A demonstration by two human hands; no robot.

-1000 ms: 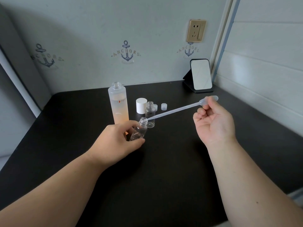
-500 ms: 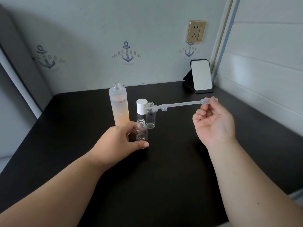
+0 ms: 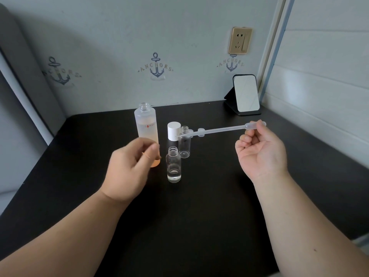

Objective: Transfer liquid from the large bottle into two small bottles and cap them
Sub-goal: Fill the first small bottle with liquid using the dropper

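Your left hand (image 3: 129, 166): it hovers above the table just left of the near small bottle, touching nothing; the fingers are loosely curled and hold nothing, and the hand is a little blurred
Your right hand (image 3: 259, 152): palm turned toward you, fingers curled in, with the thumb and forefinger pinching the bulb end of the pipette
Pipette (image 3: 221, 130): clear plastic, held nearly level, the bulb at your right hand and the thin tip reaching left to the mouth of the far small bottle; whether the tip is inside the neck you cannot tell from here
Near small bottle (image 3: 174, 165): upright on the table, uncapped, free of both hands, with a shallow layer of clear liquid at the bottom
Far small bottle (image 3: 184, 143): upright just behind the near one and slightly to its right, uncapped; it looks empty
Large bottle (image 3: 146, 129): upright and open-necked, behind your left hand, its lower part hidden by your fingers; pale orange liquid fills the lower half
White cap (image 3: 174, 131): stands between the large bottle and the far small bottle
Small clear caps (image 3: 201, 132): two lie behind the pipette stem, partly hidden by it
Table (image 3: 199, 226): black, everything stands toward its back half
Mirror (image 3: 246, 93): propped on a dark stand in the far right corner
Wall socket (image 3: 240, 40): gold-coloured, on the back wall above the mirror
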